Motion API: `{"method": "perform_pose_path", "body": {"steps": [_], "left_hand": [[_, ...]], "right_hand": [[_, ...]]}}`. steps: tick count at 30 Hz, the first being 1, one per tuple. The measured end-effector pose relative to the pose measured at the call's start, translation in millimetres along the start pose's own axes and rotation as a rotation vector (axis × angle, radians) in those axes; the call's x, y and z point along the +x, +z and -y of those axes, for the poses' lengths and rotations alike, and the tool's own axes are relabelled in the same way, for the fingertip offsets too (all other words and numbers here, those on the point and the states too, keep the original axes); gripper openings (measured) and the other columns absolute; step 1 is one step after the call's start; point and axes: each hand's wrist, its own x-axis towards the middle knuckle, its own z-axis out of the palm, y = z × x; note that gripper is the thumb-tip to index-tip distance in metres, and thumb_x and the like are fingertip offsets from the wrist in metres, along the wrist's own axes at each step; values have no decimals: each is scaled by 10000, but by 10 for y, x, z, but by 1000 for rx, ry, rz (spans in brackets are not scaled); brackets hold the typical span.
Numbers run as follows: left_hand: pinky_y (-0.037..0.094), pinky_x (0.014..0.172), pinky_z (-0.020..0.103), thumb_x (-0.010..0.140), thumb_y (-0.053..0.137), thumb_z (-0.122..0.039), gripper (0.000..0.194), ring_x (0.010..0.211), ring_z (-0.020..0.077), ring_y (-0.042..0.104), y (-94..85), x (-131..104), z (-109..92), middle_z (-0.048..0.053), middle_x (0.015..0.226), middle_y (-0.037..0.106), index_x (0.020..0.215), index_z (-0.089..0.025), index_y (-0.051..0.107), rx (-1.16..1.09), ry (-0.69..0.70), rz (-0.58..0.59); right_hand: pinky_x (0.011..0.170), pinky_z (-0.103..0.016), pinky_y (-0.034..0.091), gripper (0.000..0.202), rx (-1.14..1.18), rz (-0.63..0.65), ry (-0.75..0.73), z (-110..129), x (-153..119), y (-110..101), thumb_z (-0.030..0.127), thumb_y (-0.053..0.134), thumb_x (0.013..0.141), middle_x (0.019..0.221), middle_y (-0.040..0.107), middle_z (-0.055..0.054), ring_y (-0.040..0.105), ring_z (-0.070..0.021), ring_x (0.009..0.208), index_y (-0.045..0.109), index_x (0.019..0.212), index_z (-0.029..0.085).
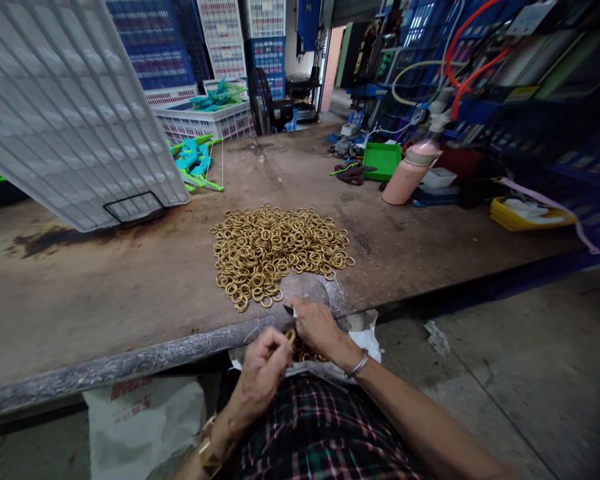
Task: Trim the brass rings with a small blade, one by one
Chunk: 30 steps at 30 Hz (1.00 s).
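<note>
My left hand is closed, pinching a gold-coloured ring between thumb and fingers. Just right of it, my right hand is wrapped around a small knife; only its dark, pointed tip shows past the fingers. Both hands are at the table's front edge, close together but apart. Beneath them, more rings lie in an open white sack against my lap, partly hidden by the hands. Beyond the hands, a wide pile of gold-coloured rings is spread on the brown table.
A large white crate stands tilted at left, beside turquoise and green plastic parts. At right are a pink bottle, a green tray and a yellow tray. A black fan stands behind the table.
</note>
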Motion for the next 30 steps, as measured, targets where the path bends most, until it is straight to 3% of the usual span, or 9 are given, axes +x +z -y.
{"method": "perform_pose_path", "body": {"steps": [2,4,10,15,18,21,24,30], "left_hand": [[232,378,175,783,543,-439,291,401,43,332,33,-31,8,-48,523,451,686,-169,496,-88,-48,105],[219,362,177,786,527,-457,306,387,42,313,46,-10,34,-50,513,438,693,-168,498,-241,-95,124],[237,353,158,742,602,-377,254,425,41,391,-44,136,80,-5,638,544,687,-149,505,-526,-209,-31],[284,375,152,690,656,-278,212,488,71,485,-156,179,57,-10,658,562,838,-170,551,-759,-264,-49],[312,382,154,668,674,-247,173,537,88,526,-209,238,50,20,675,576,695,-131,549,-847,-284,-99],[333,384,156,643,698,-229,195,595,118,572,-223,307,41,42,709,600,650,-129,530,-834,-305,-180],[322,362,149,628,719,-282,247,568,109,559,-192,358,24,7,661,576,665,-143,520,-713,-228,-202],[269,328,129,657,675,-435,329,448,54,442,-93,415,-41,-63,573,491,782,-174,518,-471,-101,-225]], "right_hand": [[634,-270,356,257,-11,-28,42,-45,74,-19,101,363,810,852,652,-110,607,-197,759,527,1005,130],[656,-268,360,248,-1,-70,43,-62,152,-19,136,389,812,891,643,-101,598,-195,792,514,1027,141],[674,-281,365,256,-29,-119,78,66,362,36,300,393,869,969,612,-96,588,-194,812,468,1081,177],[664,-271,361,222,-21,-128,76,80,454,46,218,405,835,1004,586,-77,574,-182,827,488,1039,198],[684,-266,355,228,-15,-178,72,-20,469,48,185,418,809,1021,572,-74,557,-179,853,501,1021,195],[680,-257,346,232,30,-242,58,-153,468,56,155,420,796,975,587,-73,551,-173,826,510,1008,183],[647,-243,341,193,181,-275,-5,-246,442,71,140,420,800,838,608,-46,546,-156,736,520,960,177],[648,-228,372,107,555,-333,-265,-181,261,76,198,420,840,735,576,-4,522,-128,678,527,847,198]]}}
